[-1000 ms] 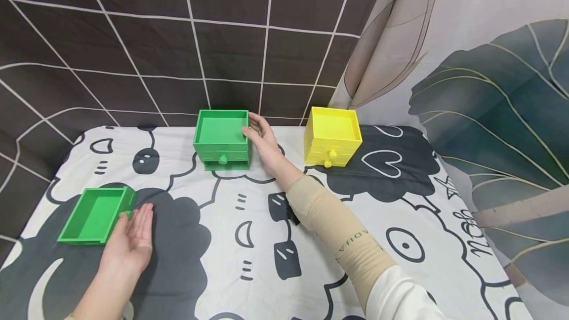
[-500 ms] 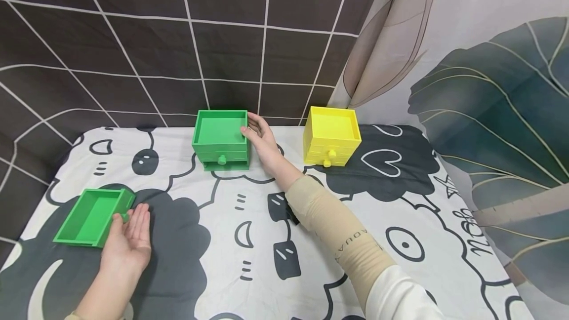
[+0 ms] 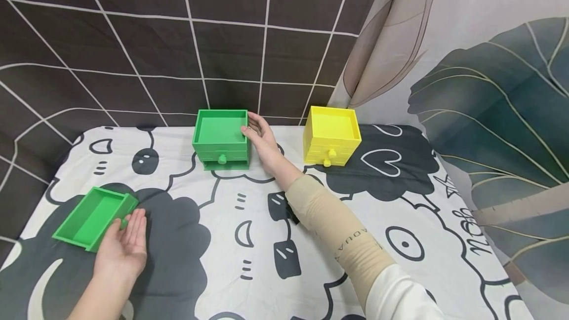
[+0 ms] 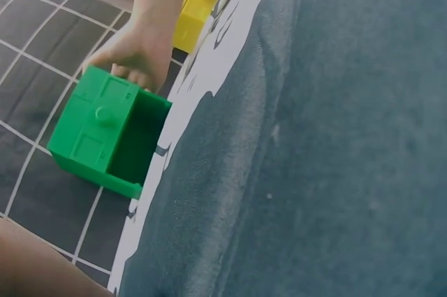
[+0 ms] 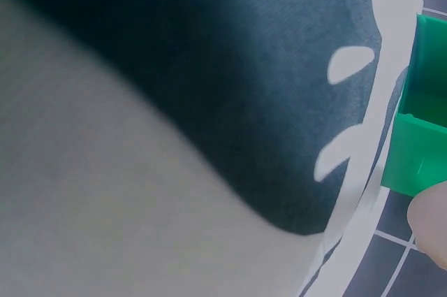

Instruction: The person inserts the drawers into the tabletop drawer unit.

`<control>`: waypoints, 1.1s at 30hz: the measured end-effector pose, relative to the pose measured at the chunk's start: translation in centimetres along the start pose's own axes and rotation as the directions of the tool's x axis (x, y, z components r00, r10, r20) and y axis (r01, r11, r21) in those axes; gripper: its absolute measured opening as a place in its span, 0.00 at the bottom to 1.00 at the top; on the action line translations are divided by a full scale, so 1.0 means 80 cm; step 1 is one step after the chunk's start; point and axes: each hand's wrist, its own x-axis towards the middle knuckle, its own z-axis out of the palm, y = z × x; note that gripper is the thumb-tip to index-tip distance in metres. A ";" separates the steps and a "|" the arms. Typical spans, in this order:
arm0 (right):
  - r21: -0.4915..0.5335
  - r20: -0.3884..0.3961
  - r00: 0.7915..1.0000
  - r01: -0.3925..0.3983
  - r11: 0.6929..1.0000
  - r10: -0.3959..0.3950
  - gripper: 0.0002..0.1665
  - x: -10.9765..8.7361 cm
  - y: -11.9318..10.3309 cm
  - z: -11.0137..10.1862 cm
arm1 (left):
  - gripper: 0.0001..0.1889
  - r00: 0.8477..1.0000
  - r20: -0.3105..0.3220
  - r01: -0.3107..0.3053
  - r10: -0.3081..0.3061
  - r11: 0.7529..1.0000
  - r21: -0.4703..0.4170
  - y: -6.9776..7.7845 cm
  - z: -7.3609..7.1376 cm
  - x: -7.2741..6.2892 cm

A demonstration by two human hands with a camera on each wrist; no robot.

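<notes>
My left hand (image 3: 121, 248) lies palm up at the lower left, pinching the small knob of a green drawer (image 3: 89, 217) between thumb and fingers. The drawer is open-topped and tilted over the cloth, its inside bare. At the back middle stands a small green drawer cabinet (image 3: 221, 130), with a knob on its front and an open slot at the bottom, also visible in the left wrist view. My right hand (image 3: 263, 144) grips the cabinet's right wall, thumb over the top rim and fingers behind. In the right wrist view only part of the cabinet (image 5: 412, 157) shows.
A yellow drawer cabinet (image 3: 333, 135) with two knobs stands right of the green one. Both sit on a black-and-white patterned cloth (image 3: 213, 280). A dark gridded curtain (image 3: 231, 53) hangs close behind, and a leaf-print curtain (image 3: 502, 107) on the right.
The green drawer has turned and tilted in my left hand, its knob end higher, while the hand shifts slightly left. My right hand and the green cabinet stay in place.
</notes>
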 end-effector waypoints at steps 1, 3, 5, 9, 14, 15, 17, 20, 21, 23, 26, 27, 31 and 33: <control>0.000 -0.001 1.000 0.000 1.000 0.000 0.35 0.000 0.000 0.000 | 0.08 1.000 0.008 0.008 -0.008 1.000 0.004 0.000 -0.001 -0.001; 0.000 -0.001 1.000 -0.002 1.000 0.002 0.35 -0.001 -0.001 0.000 | 0.08 1.000 0.009 0.020 -0.020 1.000 0.017 0.000 -0.003 -0.002; -0.001 -0.001 1.000 -0.005 1.000 0.005 0.35 -0.001 -0.001 0.000 | 0.07 0.999 0.017 0.036 -0.037 0.999 0.036 -0.001 -0.005 -0.002; 0.002 -0.002 1.000 -0.005 1.000 0.005 0.34 -0.001 -0.001 0.000 | 0.06 0.997 0.030 0.064 -0.066 0.994 0.086 -0.007 -0.006 -0.004; 0.015 0.002 1.000 0.002 1.000 -0.002 0.34 0.000 -0.002 0.001 | 0.06 0.993 0.063 0.091 -0.103 0.982 0.163 -0.018 -0.006 -0.005; 0.017 0.003 1.000 0.002 1.000 -0.002 0.34 0.000 -0.003 0.001 | 0.06 0.991 0.075 0.096 -0.111 0.979 0.180 -0.020 -0.006 -0.005; 0.017 0.004 1.000 0.001 1.000 -0.001 0.34 -0.001 -0.003 0.001 | 0.07 0.989 0.080 0.101 -0.120 0.972 0.211 -0.026 -0.006 -0.004; 0.010 0.002 1.000 -0.002 1.000 0.002 0.34 -0.002 -0.004 0.002 | 0.07 0.985 0.098 0.114 -0.145 0.956 0.270 -0.035 -0.005 -0.005; 0.007 0.001 1.000 -0.002 1.000 0.002 0.34 -0.002 -0.004 0.002 | 0.08 0.982 0.109 0.115 -0.154 0.948 0.298 -0.039 -0.005 -0.005; 0.001 -0.002 1.000 -0.006 1.000 0.006 0.34 -0.002 -0.005 0.002 | 0.09 0.979 0.115 0.121 -0.170 0.931 0.344 -0.045 -0.005 -0.006; -0.002 -0.004 1.000 -0.009 1.000 0.009 0.34 -0.002 -0.004 0.002 | 0.10 0.971 0.145 0.111 -0.189 0.897 0.427 -0.054 -0.004 -0.008; -0.002 -0.004 1.000 -0.010 1.000 0.010 0.34 -0.002 -0.004 0.002 | 0.10 0.969 0.151 0.110 -0.195 0.890 0.443 -0.057 -0.003 -0.008; -0.001 -0.005 1.000 -0.010 1.000 0.010 0.34 -0.002 -0.004 0.002 | 0.08 0.960 0.191 0.072 -0.206 0.838 0.540 -0.068 -0.003 -0.009; -0.002 -0.004 1.000 -0.009 1.000 0.009 0.34 -0.002 -0.004 0.002 | 0.07 0.959 0.200 0.051 -0.202 0.816 0.576 -0.074 -0.003 -0.010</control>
